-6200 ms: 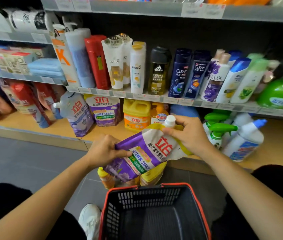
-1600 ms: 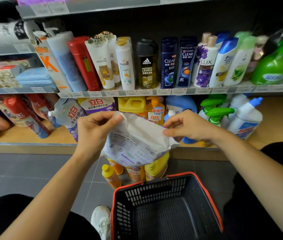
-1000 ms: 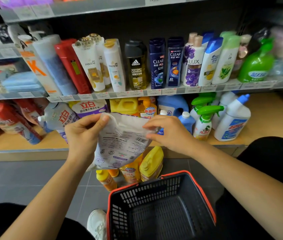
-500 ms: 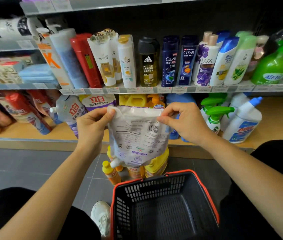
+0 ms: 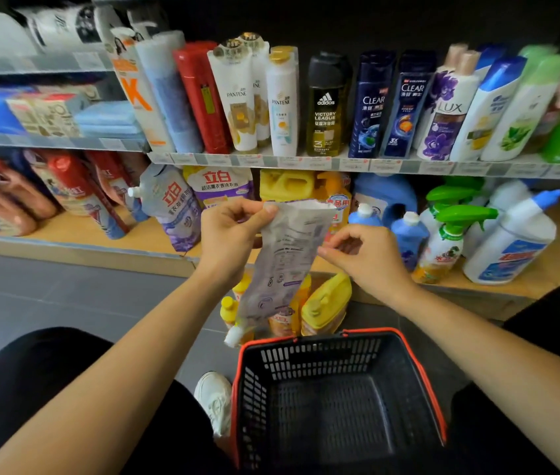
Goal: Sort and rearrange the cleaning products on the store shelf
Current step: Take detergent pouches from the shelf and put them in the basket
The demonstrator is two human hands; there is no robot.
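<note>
Two hands: both hold one pouch point(image 5: 285, 255).
Left hand point(image 5: 230, 234): pinches its top corner.
Right hand point(image 5: 371, 258): pinches its side edge.
Pouch: hangs spout-down.

The bottom shelf point(image 5: 80, 234) carries refill pouches point(image 5: 172, 207) at ten o'clock, spray bottles point(image 5: 449, 241) at three; yellow jugs point(image 5: 326, 303) stand on the floor point(image 5: 66, 293).

Lower centre I see a black, red-rimmed basket point(image 5: 323, 358); a white shoe point(image 5: 215, 399) just left of it, on grey floor point(image 5: 66, 296).

Refill pouch point(image 5: 288, 248), printed back showing, hanging upside down, spout lowest; before lower shelf point(image 5: 76, 234)
</note>
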